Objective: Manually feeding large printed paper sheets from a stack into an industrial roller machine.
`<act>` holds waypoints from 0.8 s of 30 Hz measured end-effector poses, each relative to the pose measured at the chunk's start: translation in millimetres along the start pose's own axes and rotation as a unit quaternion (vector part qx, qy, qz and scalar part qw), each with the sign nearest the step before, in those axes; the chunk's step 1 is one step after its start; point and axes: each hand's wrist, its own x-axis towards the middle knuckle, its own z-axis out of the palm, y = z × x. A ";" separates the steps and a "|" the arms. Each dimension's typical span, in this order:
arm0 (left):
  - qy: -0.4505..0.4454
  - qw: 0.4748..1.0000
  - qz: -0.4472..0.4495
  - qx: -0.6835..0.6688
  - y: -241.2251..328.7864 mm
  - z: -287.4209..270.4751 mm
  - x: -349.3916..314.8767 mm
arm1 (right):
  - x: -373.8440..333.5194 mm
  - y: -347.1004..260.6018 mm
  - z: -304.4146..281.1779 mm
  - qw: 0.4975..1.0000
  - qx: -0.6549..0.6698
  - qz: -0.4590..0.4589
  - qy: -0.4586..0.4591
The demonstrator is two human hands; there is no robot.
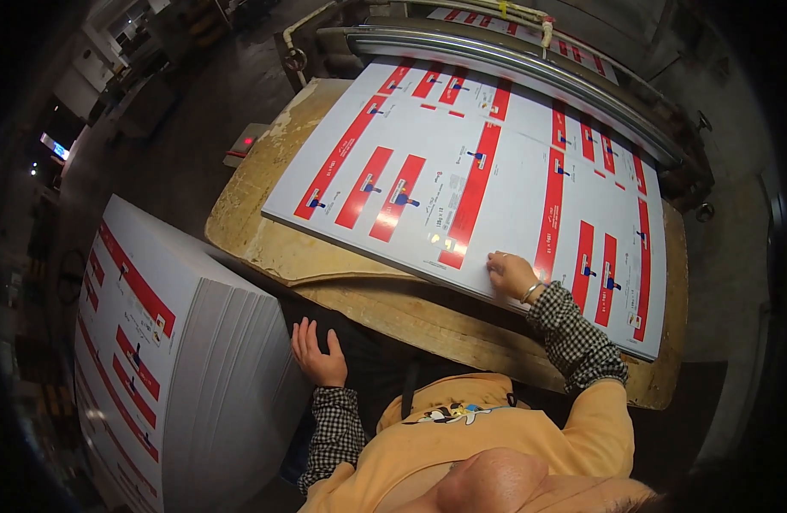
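Large white sheets printed with red bands and small blue figures (pixel 505 188) lie as a thin stack on a worn wooden table, their far edge at a metal roller. Resting on the top sheet near its front edge is my right hand (pixel 511 275), its fingers curled in and a bangle at the wrist. I see nothing between those fingers. My left hand (pixel 319 352) is open, palm down with fingers apart, beside a tall stack of similar printed sheets (pixel 231 359) at the left. Whether it touches that stack I cannot tell.
The roller (pixel 513 77) spans the table's far side, with a pipe frame (pixel 411 10) above it. More printed sheets (pixel 530 34) show behind. The wooden table's rounded edge (pixel 411 321) juts toward me. A small box with a red light (pixel 246 143) stands at the left.
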 end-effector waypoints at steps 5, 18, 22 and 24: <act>0.032 0.999 0.019 0.007 -12.6 1.6 -2.6 | -21.7 -21.1 53.5 0.941 -0.130 -0.094 0.297; 0.013 1.000 -0.019 -0.001 -13.3 -1.9 -6.9 | -82.1 -54.3 -41.9 0.934 0.073 -0.197 0.290; 0.010 1.000 -0.011 -0.008 -6.6 -0.5 -4.0 | -65.7 -31.1 0.0 0.921 0.097 -0.219 0.308; 0.008 1.000 -0.007 -0.009 -2.9 -0.7 -1.5 | -51.5 -11.0 23.3 0.917 0.080 -0.204 0.334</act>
